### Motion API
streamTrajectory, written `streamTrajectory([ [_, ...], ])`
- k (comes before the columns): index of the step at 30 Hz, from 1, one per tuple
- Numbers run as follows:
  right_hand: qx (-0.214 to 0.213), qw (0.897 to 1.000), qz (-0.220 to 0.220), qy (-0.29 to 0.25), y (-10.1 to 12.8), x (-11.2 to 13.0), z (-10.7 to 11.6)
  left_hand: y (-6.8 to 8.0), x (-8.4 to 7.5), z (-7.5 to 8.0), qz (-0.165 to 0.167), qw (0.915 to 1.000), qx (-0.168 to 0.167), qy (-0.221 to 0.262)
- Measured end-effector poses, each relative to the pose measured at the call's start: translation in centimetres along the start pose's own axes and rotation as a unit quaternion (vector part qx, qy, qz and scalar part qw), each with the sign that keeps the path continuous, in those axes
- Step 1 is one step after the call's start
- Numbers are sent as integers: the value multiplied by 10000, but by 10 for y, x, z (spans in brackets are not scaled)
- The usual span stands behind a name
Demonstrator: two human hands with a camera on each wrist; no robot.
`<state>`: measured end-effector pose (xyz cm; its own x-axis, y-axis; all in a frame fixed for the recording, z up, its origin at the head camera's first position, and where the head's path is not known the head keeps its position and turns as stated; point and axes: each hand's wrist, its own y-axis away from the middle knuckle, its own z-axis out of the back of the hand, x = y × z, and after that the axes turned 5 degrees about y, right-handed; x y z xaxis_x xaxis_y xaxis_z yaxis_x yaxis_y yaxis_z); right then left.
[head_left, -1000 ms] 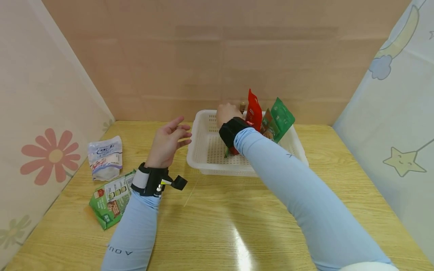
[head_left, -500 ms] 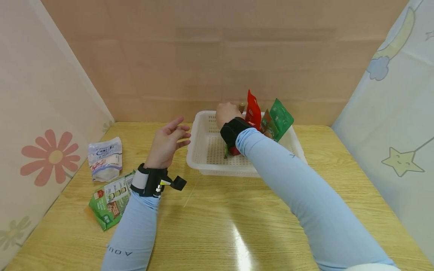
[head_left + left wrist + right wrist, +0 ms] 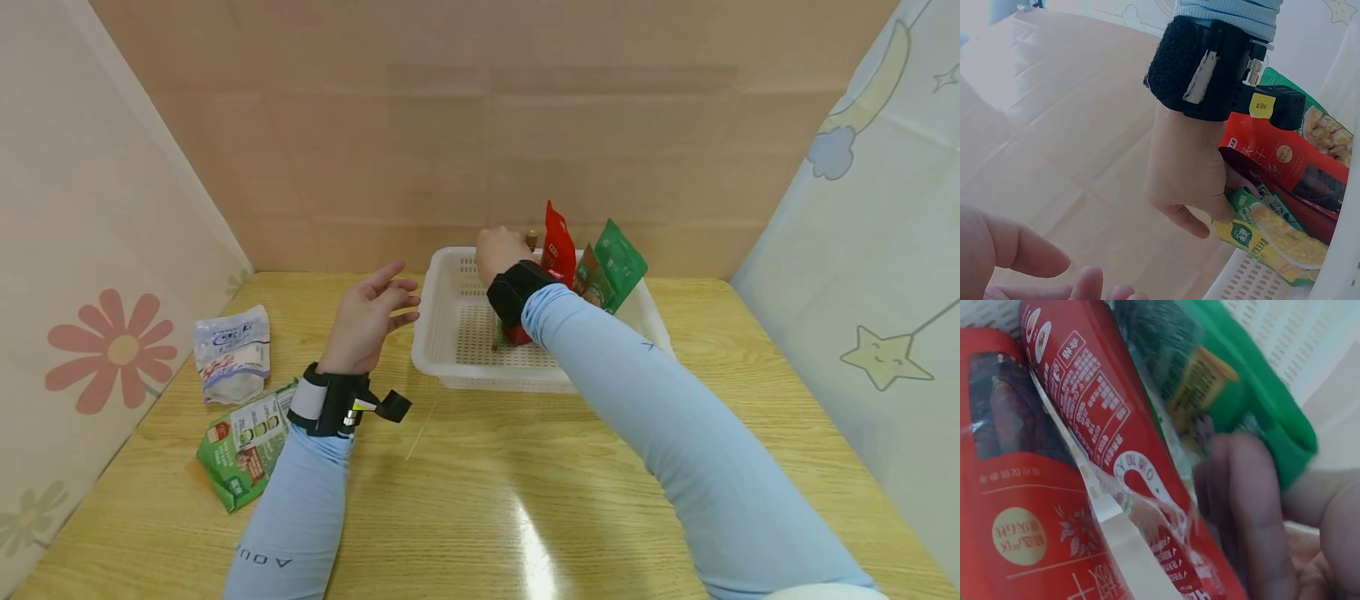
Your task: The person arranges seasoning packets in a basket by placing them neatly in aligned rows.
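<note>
1. A person in pale blue sleeves works at a wooden desk [image 3: 480, 500], seen from a head camera.
2. The right hand [image 3: 501, 254] reaches into a white basket [image 3: 450, 333] and curls its fingers [image 3: 1254, 506] round the top of a red packet [image 3: 558, 242], which stands upright on its long axis.
3. Green packets [image 3: 615, 262] lean just beside the red one, on its right.
4. The left hand [image 3: 371, 317] hovers open, fingers relaxed, near the basket's left rim, holding nothing.
5. The right hand is the nearer one to the packets; the left is apart from them.
6. The red packet bears white print, too blurred to read.
7. A white pouch [image 3: 231, 350] and a green pouch [image 3: 243, 442] lie on the desk, left.
</note>
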<state>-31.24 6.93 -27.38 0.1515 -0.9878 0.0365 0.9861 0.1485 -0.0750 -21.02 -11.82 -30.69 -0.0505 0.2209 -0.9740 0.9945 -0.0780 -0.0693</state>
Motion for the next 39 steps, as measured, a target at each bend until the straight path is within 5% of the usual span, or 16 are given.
streamTrajectory([
  [25, -208, 9982, 83, 551, -1, -8, -5, -2, 0, -1, 36, 10000, 44, 25],
  [39, -682, 9933, 690, 635, 17, 6, 24, -3, 1, 2, -3, 10000, 13, 23],
])
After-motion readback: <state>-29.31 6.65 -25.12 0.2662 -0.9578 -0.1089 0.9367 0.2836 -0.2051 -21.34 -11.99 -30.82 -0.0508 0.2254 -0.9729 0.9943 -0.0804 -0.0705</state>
